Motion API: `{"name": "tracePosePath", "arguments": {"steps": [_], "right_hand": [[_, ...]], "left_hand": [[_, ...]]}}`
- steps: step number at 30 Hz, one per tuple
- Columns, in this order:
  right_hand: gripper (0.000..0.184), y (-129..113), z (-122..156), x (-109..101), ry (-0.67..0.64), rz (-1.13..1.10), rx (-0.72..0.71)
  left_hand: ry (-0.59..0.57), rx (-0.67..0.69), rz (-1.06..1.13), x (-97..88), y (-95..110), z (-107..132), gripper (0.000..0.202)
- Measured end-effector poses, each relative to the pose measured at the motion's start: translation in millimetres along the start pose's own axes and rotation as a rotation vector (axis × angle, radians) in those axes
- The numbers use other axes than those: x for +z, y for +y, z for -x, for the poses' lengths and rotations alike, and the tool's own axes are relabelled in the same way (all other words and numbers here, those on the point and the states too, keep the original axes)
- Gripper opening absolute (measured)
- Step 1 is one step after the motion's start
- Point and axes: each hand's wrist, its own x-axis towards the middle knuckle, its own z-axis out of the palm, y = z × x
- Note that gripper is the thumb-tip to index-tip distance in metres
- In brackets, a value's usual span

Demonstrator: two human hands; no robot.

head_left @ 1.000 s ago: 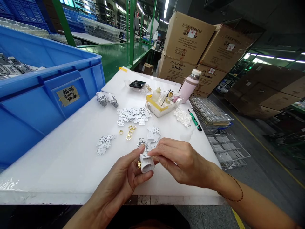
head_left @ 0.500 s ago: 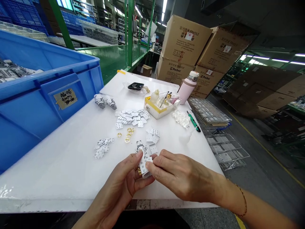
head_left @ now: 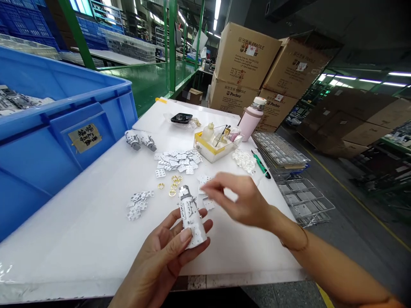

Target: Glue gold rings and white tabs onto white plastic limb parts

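My left hand [head_left: 167,252] is wrapped around a white and grey cylindrical model part [head_left: 194,229] with raised lattice detail, its narrower grey end pointing away from me. The thumb presses on its near side. To the right of that part, my right hand [head_left: 242,196] is raised over the table, fingers bent toward the thumb. Motion smears its fingertips, so whether anything is between them cannot be made out. Behind those fingertips lies a small group of white plates with square marks [head_left: 203,179], partly hidden. A single plate [head_left: 208,203] lies nearer. Several gold rings [head_left: 172,193] lie beyond the model part.
A larger pile of white plates [head_left: 178,160] and a smaller one [head_left: 140,203] lie on the table. Two similar model parts [head_left: 132,140] rest near the blue crate [head_left: 118,98]. Farther right are a yellow-edged tray [head_left: 210,153], a pink bottle [head_left: 251,122] and a green cutter [head_left: 260,162].
My right hand has come off the part and moved up and right. The model part has been turned in my left hand, now showing its lattice side instead of the plate-covered one.
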Motion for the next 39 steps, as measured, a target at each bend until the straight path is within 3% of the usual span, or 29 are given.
{"name": "tracePosePath", "arguments": {"steps": [2, 4, 10, 15, 21, 27, 31, 39], "right_hand": [[0.02, 17, -19, 13, -0.035, 0.212, 0.187], [0.017, 31, -38, 29, -0.087, 0.316, 0.273], [0.027, 43, -66, 66, -0.205, 0.485, 0.399], [0.017, 47, -63, 69, -0.256, 0.555, 0.409], [0.021, 44, -51, 53, -0.157, 0.512, 0.316], [0.011, -2, -9, 22, 0.062, 0.236, 0.099], [0.01, -27, 14, 19, 0.239, -0.004, -0.068], [0.014, -33, 19, 26, 0.283, 0.117, -0.158]], "left_hand": [[0.056, 0.023, 0.012, -2.1, -1, -1, 0.062], [0.115, 0.073, 0.027, -4.9, -4, -3, 0.064], [0.131, 0.142, 0.116, -13.6, -6, -2, 0.068], [0.103, 0.144, 0.186, -13.5, -1, 1, 0.042], [0.133, 0.128, 0.264, -2.7, 4, 5, 0.028], [0.03, 0.169, 0.28, -6.8, -4, -1, 0.021], [-0.014, 0.201, 0.273, -4.7, -11, -6, 0.027], [0.161, 0.296, 0.214, 15.6, -13, -1, 0.008]]}}
